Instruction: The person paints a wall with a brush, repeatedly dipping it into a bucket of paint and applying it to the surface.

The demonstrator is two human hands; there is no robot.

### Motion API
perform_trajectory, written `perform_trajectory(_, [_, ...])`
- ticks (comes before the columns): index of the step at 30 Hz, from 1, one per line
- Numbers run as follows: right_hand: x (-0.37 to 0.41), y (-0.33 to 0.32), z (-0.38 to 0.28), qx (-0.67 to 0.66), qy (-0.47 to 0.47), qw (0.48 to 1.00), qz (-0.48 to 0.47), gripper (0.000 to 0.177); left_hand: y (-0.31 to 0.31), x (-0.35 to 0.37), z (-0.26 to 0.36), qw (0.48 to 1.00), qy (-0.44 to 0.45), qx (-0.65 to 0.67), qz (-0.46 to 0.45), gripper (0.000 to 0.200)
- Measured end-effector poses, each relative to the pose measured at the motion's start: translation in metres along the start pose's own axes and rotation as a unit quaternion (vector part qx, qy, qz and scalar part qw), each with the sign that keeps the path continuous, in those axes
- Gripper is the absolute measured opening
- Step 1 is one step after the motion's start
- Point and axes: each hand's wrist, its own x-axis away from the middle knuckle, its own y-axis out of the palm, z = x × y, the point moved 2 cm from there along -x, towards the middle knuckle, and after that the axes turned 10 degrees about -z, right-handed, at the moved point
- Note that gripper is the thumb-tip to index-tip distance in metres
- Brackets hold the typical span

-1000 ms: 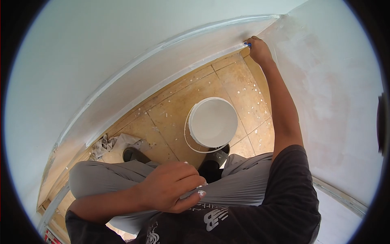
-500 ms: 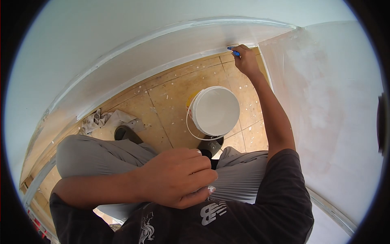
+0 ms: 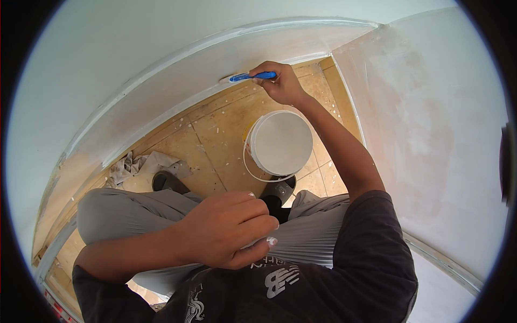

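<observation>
My right hand [image 3: 277, 83] grips a paintbrush [image 3: 264, 75] by its blue handle. The pale bristles point left and touch the low wall panel [image 3: 199, 70] just above its bottom edge. Below that arm, a white bucket [image 3: 281, 141] stands on the floor with its wire handle hanging to the left; the inside looks pale. My left hand [image 3: 231, 229] hangs in front of my chest, fingers curled in and white paint on some fingertips. Nothing shows in it, though its palm faces away from me.
Tan floor tiles [image 3: 210, 145] are spotted with white specks. A crumpled grey-white cloth [image 3: 137, 166] lies at the left beside my dark shoe [image 3: 168, 182]. A second wall [image 3: 414, 107] with patchy pale paint rises on the right. A ledge [image 3: 242, 32] runs along the wall top.
My right hand has moved left along the bottom of the wall panel with the paintbrush, which now shows more fully. My left hand stays curled in nearly the same place.
</observation>
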Motion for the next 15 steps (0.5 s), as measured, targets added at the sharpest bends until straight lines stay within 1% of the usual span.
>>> perform_trajectory(1, [-0.001,-0.007,0.012,-0.053,0.016,0.998,0.019,0.013,0.000,-0.001,-0.001,1.000,-0.003,0.000,-0.002,0.023])
perform_trajectory(3, [0.003,-0.031,0.035,-0.096,0.050,0.994,0.030,0.013,0.000,-0.001,-0.003,1.000,-0.009,0.000,-0.004,0.024])
perform_trajectory(4, [0.004,-0.047,0.052,-0.090,0.070,0.993,0.040,0.014,0.000,-0.002,-0.005,1.000,-0.011,-0.001,-0.006,0.024])
perform_trajectory(5, [0.009,-0.064,0.056,-0.086,0.068,0.993,0.050,0.015,-0.001,-0.003,-0.007,1.000,-0.013,-0.002,-0.008,0.024])
perform_trajectory(6, [0.012,-0.081,0.070,-0.070,0.095,0.991,0.059,0.016,0.000,-0.004,-0.008,1.000,-0.014,-0.002,-0.011,0.023])
perform_trajectory(7, [0.016,-0.100,0.083,-0.032,0.108,0.992,0.060,0.015,0.000,-0.005,-0.009,1.000,-0.018,0.001,-0.011,0.023])
perform_trajectory(9, [0.024,-0.133,0.102,-0.007,0.133,0.988,0.079,0.015,0.000,-0.007,-0.013,1.000,-0.023,0.006,-0.011,0.024])
perform_trajectory(12, [0.035,-0.177,0.117,0.094,0.177,0.975,0.096,0.016,-0.002,-0.009,-0.018,0.999,-0.034,0.008,-0.018,0.024])
perform_trajectory(15, [0.044,-0.208,0.135,0.207,0.158,0.954,0.147,0.016,0.000,-0.009,-0.023,0.999,-0.036,0.015,-0.009,0.025])
